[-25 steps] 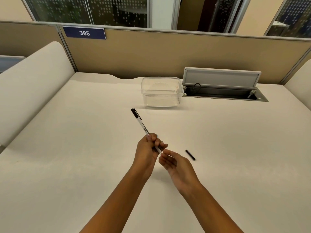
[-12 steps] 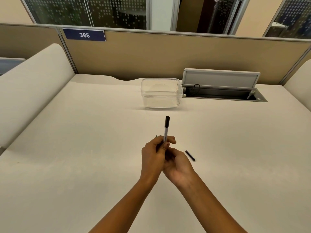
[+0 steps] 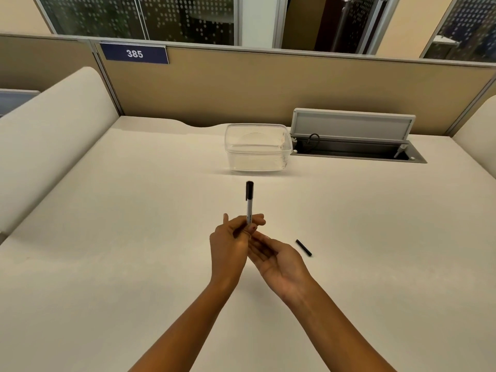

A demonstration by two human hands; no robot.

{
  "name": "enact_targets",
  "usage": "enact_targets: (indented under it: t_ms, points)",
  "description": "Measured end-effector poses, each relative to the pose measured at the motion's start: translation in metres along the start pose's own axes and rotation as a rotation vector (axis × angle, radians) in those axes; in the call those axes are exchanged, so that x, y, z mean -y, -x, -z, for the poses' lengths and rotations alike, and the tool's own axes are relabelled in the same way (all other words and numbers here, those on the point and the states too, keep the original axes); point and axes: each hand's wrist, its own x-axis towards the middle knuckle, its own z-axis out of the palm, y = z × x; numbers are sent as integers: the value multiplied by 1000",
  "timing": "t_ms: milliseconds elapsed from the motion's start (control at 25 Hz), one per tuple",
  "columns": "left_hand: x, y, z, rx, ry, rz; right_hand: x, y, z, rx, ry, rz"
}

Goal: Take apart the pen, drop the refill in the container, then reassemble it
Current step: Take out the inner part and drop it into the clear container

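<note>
One white pen with black cap [image 3: 249, 202] upright, gripped by left hand [image 3: 230, 244]; right hand [image 3: 277, 260] unclenched, palm up; one small black pen piece [image 3: 303, 247] on table; one clear plastic container [image 3: 258, 147].

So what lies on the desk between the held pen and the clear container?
Nothing: in the head view the desk is bare between the pen, held upright in the left hand, and the clear container.
</note>
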Motion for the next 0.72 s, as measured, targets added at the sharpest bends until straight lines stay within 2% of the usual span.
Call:
enact_targets:
  t_ms: [120, 240, 400, 560, 720]
  points:
    - [3, 4, 1, 19, 39, 36, -3, -2, 5, -13, 6, -12]
    - [6, 5, -1, -51, 48, -25, -4, -3, 8, -79, 72, 6]
    - [28, 5, -1, -108, -173, -195, -1, -6, 14, -190, 204, 141]
    - [67, 11, 8, -17, -314, -95, 3, -5, 20, -233, 242, 215]
    - [79, 12, 10, -77, -253, -54, 4, -5, 25, -238, 256, 233]
